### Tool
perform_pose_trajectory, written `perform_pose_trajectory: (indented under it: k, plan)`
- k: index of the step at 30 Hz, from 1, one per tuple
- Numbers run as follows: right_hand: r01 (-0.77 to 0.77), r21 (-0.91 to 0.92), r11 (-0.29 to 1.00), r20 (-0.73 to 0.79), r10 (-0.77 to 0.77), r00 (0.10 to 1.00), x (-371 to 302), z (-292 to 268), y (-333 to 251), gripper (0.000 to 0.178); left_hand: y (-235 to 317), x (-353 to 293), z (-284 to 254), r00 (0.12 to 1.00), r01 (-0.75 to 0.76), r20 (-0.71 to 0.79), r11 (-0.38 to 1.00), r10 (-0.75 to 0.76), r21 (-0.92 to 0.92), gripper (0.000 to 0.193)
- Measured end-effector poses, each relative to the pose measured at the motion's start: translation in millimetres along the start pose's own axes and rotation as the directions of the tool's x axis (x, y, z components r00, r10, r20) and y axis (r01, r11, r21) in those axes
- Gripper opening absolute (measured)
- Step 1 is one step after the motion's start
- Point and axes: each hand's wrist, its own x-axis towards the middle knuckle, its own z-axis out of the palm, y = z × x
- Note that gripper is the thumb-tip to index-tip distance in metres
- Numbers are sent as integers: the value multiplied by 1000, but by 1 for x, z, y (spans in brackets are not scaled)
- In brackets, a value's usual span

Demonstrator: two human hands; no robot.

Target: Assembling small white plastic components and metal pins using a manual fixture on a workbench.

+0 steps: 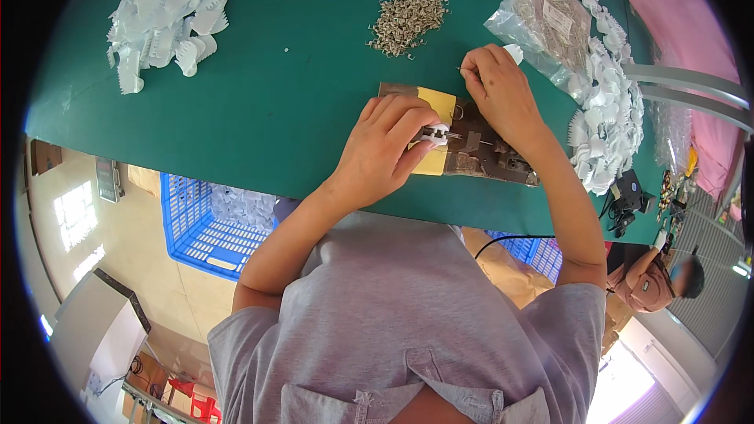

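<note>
my left hand (pixel 385 141) is gripping a white plastic piece (pixel 434 134) between thumb and fingers, and it is sitting over the yellow plate (pixel 437 100) of the fixture (pixel 491 151), right in front of me on the green table (pixel 259 126). my right hand (pixel 503 90) is hovering past the fixture's far edge, fingers curling in narrowly; whether they are pinching something small, i cannot tell.

as for how far along i am, this one piece is looking midway to me, since it is lying at the fixture's metal parts while i am holding it. plenty is remaining by my judgement: a pile of small metal clips (pixel 408 22) is lying loose beyond the fixture, and a clear bag (pixel 550 23) beside my right hand is holding more metal bits. white pieces are heaping up on both sides, a left heap (pixel 169 16) and a long right heap (pixel 605 129). one of them may be counting as done, but i cannot tell which. below the table edge, a blue basket (pixel 177 224) is holding more white pieces.
</note>
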Motion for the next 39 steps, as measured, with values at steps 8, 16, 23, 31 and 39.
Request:
perform_pose_trajectory:
  k: [8, 16, 23, 31, 39]
  plan:
    - [-29, 70, 997, -53, 33, 998, 4, -3, 1, 8, 0, 1, 0, 1000, 16, 0, 1000, -16, 9, 34]
    - [-54, 232, 971, -101, 79, 992, 23, -11, 9, 12, 0, -2, 0, 999, 40, 12, 999, -40, 7, 30]
    - [184, -39, 982, -2, -184, 983, 12, -17, 5, 10, 1, 1, 0, 1000, 13, 4, 1000, -13, -1, 35]
    - [-217, 640, 737, 118, 185, 976, -15, -35, -40, 11, -1, 0, 1, 999, 53, -1, 998, -53, -19, 31]
    - [-189, 484, 854, 20, 205, 979, -2, -20, -19, 13, 1, 1, 1, 998, 69, 1, 997, -69, -45, 30]
